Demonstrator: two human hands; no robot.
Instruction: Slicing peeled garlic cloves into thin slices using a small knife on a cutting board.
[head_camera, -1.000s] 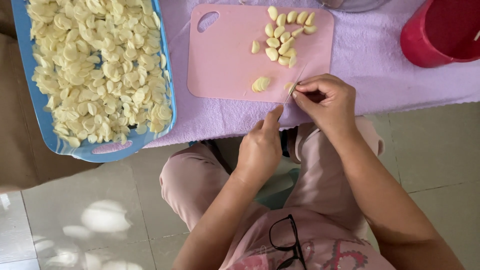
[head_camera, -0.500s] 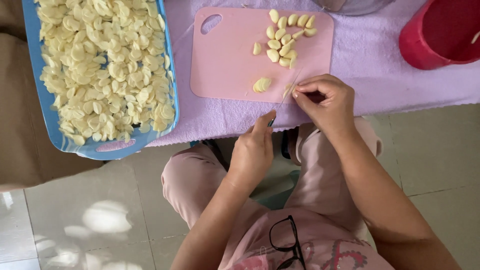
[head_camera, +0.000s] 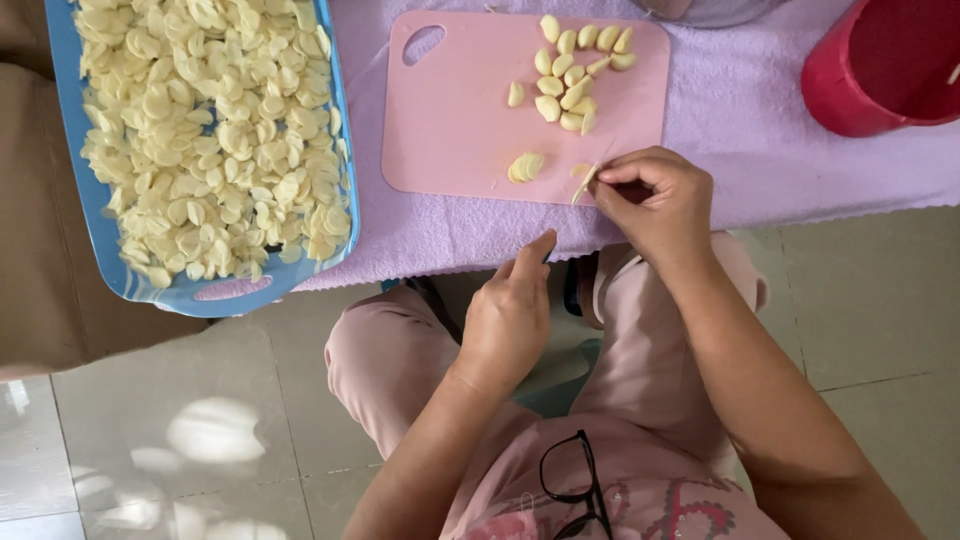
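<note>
Lilac cloth covers the surface (head_camera: 760, 150), with a pink board (head_camera: 450, 130) at top centre. Since a moment ago the left hand (head_camera: 510, 315) has dropped from the board edge to lower centre, loosely curled and empty. The right hand (head_camera: 655, 200) stays pinched on a garlic sliver (head_camera: 584, 183) at the board's lower right edge; a blue tray (head_camera: 335, 150) of cloves sits upper left.

pink cutting board (head_camera: 450, 120), blue tray (head_camera: 335, 150), pale garlic cloves (head_camera: 570, 80)

The right hand (head_camera: 655, 200) pinches a garlic slice (head_camera: 584, 182) at the pink cutting board (head_camera: 460, 120) edge; the left hand (head_camera: 508, 318) hangs below the table (head_camera: 760, 150).
</note>
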